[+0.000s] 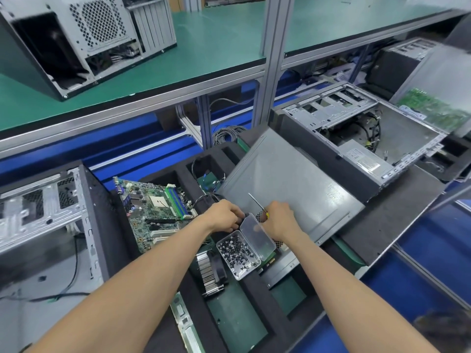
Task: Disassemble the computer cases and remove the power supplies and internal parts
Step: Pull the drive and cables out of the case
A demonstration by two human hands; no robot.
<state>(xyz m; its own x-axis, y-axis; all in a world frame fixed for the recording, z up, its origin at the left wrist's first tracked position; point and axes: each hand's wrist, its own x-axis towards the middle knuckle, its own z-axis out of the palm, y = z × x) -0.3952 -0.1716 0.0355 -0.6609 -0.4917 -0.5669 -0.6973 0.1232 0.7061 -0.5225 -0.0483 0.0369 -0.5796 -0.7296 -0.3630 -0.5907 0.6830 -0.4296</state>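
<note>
While my right hand [279, 220] is gripping the screwdriver [258, 203], its shaft pointing up and away to my left, my left hand [224, 216] is curling on something dark at the screw box [244, 248]. The open case [356, 138] is lying well off to my right, long axis running far-left to near-right, so my right hand is nearer.
</note>
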